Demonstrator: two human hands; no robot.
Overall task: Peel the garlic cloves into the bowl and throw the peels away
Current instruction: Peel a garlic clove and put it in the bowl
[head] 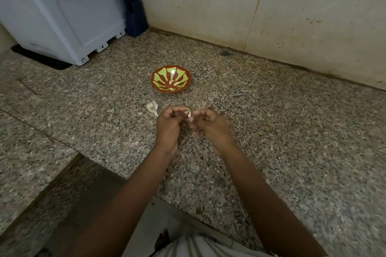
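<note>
A small red bowl (171, 79) with a yellow-green pattern sits on the speckled granite counter (271, 131), with a few pale peeled cloves inside. Just in front of it, my left hand (168, 126) and my right hand (208, 126) meet over the counter, fingers curled. Between their fingertips they pinch a pale garlic clove (188, 114). The rest of the garlic head (152, 107), with loose papery skin, lies on the counter to the left of my left hand.
A white plastic appliance (62, 16) stands at the back left on a dark mat. A dark knife block (133, 12) leans in the corner beside it. A stained tiled wall (271, 10) runs behind the counter. The counter's front edge steps down at lower left.
</note>
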